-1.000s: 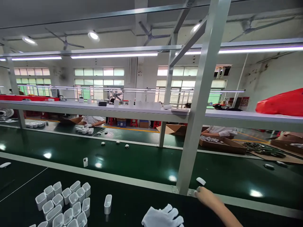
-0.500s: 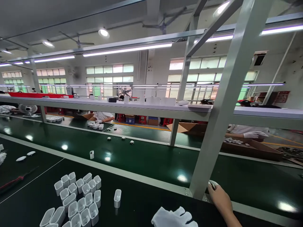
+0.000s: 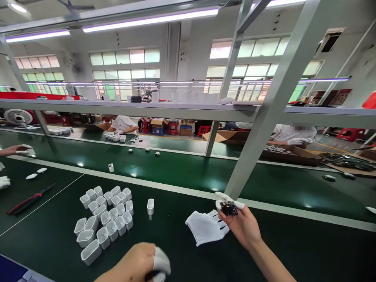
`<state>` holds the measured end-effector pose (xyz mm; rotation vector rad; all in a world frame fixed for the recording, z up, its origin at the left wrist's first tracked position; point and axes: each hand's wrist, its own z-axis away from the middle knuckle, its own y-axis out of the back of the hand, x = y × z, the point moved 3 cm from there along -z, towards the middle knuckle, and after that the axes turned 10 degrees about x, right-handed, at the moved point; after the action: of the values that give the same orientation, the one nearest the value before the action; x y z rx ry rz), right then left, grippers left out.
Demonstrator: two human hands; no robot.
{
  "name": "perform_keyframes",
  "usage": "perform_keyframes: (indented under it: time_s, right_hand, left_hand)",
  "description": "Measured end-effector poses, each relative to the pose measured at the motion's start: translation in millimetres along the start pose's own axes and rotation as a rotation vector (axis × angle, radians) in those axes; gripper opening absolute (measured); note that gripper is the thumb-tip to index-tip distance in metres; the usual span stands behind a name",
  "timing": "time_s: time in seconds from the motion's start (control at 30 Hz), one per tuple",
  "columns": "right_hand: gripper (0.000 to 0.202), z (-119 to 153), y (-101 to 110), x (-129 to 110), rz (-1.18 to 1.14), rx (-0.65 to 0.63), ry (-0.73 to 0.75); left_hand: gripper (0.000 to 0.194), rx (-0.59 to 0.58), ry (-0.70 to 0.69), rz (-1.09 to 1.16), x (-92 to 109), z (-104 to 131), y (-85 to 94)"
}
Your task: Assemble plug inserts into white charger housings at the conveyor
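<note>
My right hand (image 3: 243, 225), its fingertips in white covers, holds a small dark circuit board (image 3: 229, 208) above the table beside the slanted metal post. Under and left of it lies a flat white glove (image 3: 205, 228). At the bottom edge, my left hand (image 3: 147, 260) has white-covered fingers curled towards the thumb; anything between them is too dark to make out. Left of centre stand several open white plastic housings (image 3: 112, 229) in a close group. A single white housing (image 3: 150, 206) stands between that group and the glove.
A slanted metal post (image 3: 252, 145) rises from the green conveyor (image 3: 182, 172). Red-handled pliers (image 3: 29, 201) lie at left. Another person's hand (image 3: 20, 149) reaches over the belt there. A white part (image 3: 111, 167) and small parts sit on the belt. People work beyond, near cardboard boxes.
My right hand has come back from behind the post, turned palm up, with the board now showing. My left hand has entered at the bottom. The view has tilted down; another person's hand appears at left.
</note>
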<state>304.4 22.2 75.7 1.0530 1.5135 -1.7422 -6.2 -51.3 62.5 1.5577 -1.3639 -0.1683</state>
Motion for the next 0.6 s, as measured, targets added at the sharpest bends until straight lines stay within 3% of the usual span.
perform_keyframes:
  time_s: [0.07,0.17,0.23,0.33,0.5,0.6]
  right_hand:
    - [0.029,0,-25,14,-0.088,-0.043,-0.084]
    - [0.025,-8,-46,42,-0.168,-0.055,-0.150]
    - [0.020,-13,-48,63,-0.158,-0.041,-0.168]
    - [0.016,-14,-36,93,-0.104,-0.011,-0.220]
    - [0.018,-10,-18,118,-0.050,0.042,-0.283]
    - [0.023,-9,-19,119,-0.052,0.059,-0.309]
  left_hand:
    - [0.025,0.108,0.071,-0.009,-25,-31,0.1]
    - [0.029,0.322,0.158,-0.229,-74,-66,-2.0]
    - [0.035,0.375,0.205,-0.378,-104,-72,-6.3]
    - [0.046,0.407,0.308,-0.489,-135,-59,-12.7]
    - [0.050,0.346,0.511,-0.383,-146,-40,-24.5]
    - [0.049,0.300,0.504,-0.323,-141,-42,-32.8]
